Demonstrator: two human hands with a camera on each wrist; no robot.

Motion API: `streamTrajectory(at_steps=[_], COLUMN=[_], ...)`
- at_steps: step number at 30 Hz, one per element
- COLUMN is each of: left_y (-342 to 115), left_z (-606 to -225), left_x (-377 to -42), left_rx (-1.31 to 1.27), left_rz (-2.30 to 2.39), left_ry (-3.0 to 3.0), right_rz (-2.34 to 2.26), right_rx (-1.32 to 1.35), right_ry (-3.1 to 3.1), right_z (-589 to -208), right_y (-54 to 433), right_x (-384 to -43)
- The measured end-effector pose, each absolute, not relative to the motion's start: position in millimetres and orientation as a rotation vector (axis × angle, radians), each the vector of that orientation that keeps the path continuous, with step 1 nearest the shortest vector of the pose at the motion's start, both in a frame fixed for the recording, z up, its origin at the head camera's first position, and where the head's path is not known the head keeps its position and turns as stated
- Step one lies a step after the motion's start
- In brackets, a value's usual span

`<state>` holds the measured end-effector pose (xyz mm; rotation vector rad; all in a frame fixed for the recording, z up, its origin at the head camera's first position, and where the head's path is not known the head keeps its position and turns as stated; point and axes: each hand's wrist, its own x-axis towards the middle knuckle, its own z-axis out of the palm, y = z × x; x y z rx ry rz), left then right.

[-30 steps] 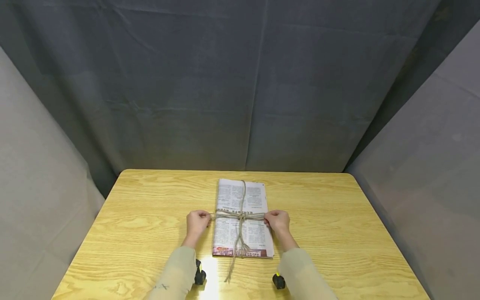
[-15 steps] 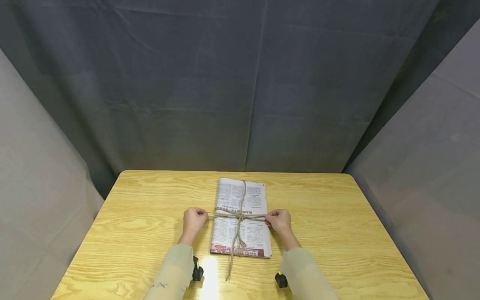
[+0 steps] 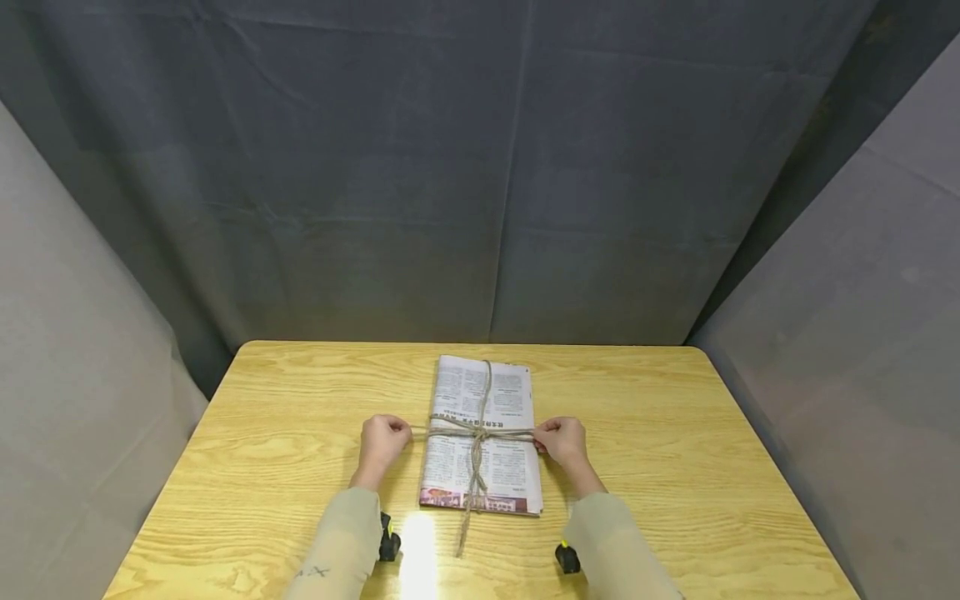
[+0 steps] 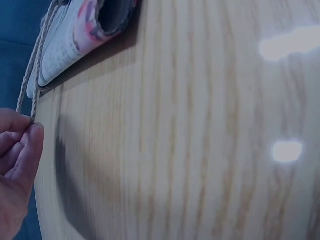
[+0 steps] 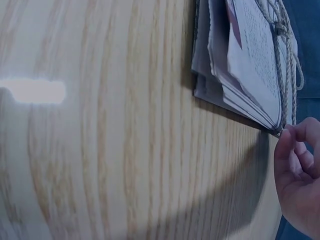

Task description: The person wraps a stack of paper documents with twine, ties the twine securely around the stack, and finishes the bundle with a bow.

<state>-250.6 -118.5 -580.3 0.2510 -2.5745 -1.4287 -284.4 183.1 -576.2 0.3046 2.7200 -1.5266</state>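
Note:
A folded stack of newspapers [image 3: 512, 475] lies on the table, bound crosswise with twine [image 3: 477, 454] that is knotted near the middle of the top sheet. Off the stack's left edge, my left hand [image 3: 381, 448] pinches a loop of the twine between thumb and forefinger; the left wrist view shows two strands [image 4: 36, 75] running to those fingertips. At the right edge my right hand [image 3: 566, 442] pinches more twine [image 5: 286, 80] close against the papers. Loose twine ends hang from the knot over the stack's near edge onto the table.
The wooden table [image 3: 675, 467] has a dark curtain [image 3: 375, 208] behind it and pale cloth walls at both sides. Black wrist devices [image 3: 390, 542] sit by each sleeve. Glare shows on the near tabletop.
My left hand has moved left and slightly away from me, drawing the twine outward. My right hand has shifted slightly right. The stack has slid a little to the left.

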Motion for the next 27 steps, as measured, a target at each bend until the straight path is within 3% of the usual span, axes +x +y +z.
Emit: streamTrajectory(at_steps=[20, 27], left_y=[-121.5, -120.1], left_z=[-587.3, -592.6], left_x=[-249.3, -252.7], left_rx=[0.213, 0.211], left_rz=[-1.384, -1.633], left_ry=[-2.547, -2.453], right_rz=[-1.548, -1.671], right_rx=[0.291, 0.297], right_ry=[2.717, 2.617], right_z=[-584.2, -582.3], right_y=[189.5, 188.5], right_x=[-283.4, -282.9])
